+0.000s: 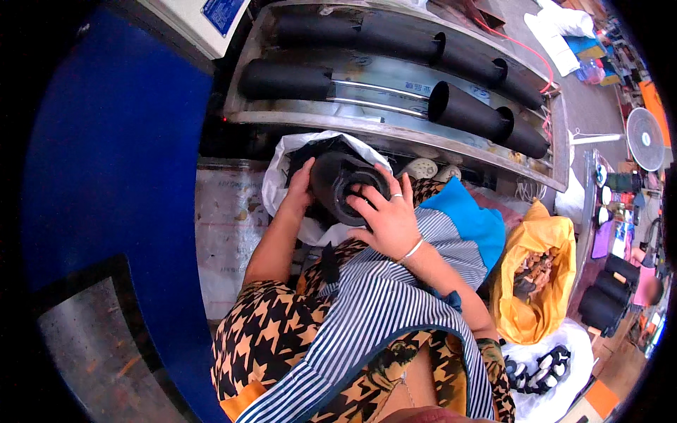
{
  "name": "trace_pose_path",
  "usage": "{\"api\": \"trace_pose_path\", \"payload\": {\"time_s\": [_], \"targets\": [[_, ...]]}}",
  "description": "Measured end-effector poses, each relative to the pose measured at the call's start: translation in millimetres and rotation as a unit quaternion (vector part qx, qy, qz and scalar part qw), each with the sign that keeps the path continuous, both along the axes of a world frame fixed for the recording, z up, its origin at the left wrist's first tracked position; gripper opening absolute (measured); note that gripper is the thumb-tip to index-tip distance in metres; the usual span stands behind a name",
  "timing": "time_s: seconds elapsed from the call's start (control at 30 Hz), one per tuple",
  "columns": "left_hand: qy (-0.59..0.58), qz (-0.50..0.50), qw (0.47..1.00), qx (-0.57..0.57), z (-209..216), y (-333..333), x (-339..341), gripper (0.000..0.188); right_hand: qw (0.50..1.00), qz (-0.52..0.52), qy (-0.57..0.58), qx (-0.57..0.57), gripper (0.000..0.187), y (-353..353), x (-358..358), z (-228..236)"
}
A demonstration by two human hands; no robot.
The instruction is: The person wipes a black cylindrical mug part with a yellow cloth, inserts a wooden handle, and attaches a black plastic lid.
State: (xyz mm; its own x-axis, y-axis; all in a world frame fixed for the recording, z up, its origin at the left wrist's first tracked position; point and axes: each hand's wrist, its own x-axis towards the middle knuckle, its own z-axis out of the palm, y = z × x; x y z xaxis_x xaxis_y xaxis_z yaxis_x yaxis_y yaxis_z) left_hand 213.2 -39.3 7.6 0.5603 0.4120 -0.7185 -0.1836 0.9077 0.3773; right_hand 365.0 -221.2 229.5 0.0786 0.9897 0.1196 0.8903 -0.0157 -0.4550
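A black, hollow, tube-like part (330, 185) with a round opening sits tilted above a white sack (281, 151) in front of my lap. Pressed against its left side is my left hand (302, 185), fingers wrapped round the wall and partly hidden. My right hand (388, 217) is at the open end, its index and middle fingers bent into the mouth and the others over the rim. Inside the opening it is too dark to tell whether the fingers hold a smaller piece. More black material shows in the sack behind the part.
Beyond the sack, a metal-framed trough (381, 128) holds several black tubes (285, 79) along rails. A blue machine panel (120, 155) rises on the left. At the right stand a yellow sack (536, 310) of brown pieces, a white bag (557, 395) of black-and-white parts, and a fan (644, 139).
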Motion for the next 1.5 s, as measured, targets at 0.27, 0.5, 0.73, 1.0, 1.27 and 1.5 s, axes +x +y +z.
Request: {"api": "trace_pose_path", "payload": {"time_s": [0.27, 0.5, 0.73, 1.0, 1.27, 1.5], "targets": [[-0.018, 0.009, 1.0, 0.003, 4.9, 9.2, -13.5, 0.034, 0.983, -0.15, 0.079, 0.077, 0.031, -44.0, 58.7, -19.8], [-0.116, 0.12, 0.974, 0.152, 95.8, 49.7, 60.2, 0.042, 0.977, -0.185, -0.109, 0.018, 0.016, -96.4, 64.1, -91.1], [0.158, 0.086, 0.838, 0.516, 67.8, 90.8, 177.4, 0.032, 0.978, -0.198, -0.052, 0.038, 0.011, -95.7, 71.2, -87.9], [0.245, -0.022, 0.794, 0.556, 11.7, 110.0, 216.8, 0.032, 0.974, -0.214, -0.048, 0.06, 0.009, -101.4, 73.9, -90.9], [0.413, -0.339, 0.141, 0.834, 37.7, 150.3, 173.1, 0.018, 0.97, -0.23, -0.043, 0.07, 0.01, -100.3, 75.9, -86.2], [0.438, -0.4, -0.07, 0.802, 122.4, 187.7, 154.9, 0.017, 0.969, -0.23, -0.037, 0.087, 0.01, -99.7, 75.1, -89.2]]}}
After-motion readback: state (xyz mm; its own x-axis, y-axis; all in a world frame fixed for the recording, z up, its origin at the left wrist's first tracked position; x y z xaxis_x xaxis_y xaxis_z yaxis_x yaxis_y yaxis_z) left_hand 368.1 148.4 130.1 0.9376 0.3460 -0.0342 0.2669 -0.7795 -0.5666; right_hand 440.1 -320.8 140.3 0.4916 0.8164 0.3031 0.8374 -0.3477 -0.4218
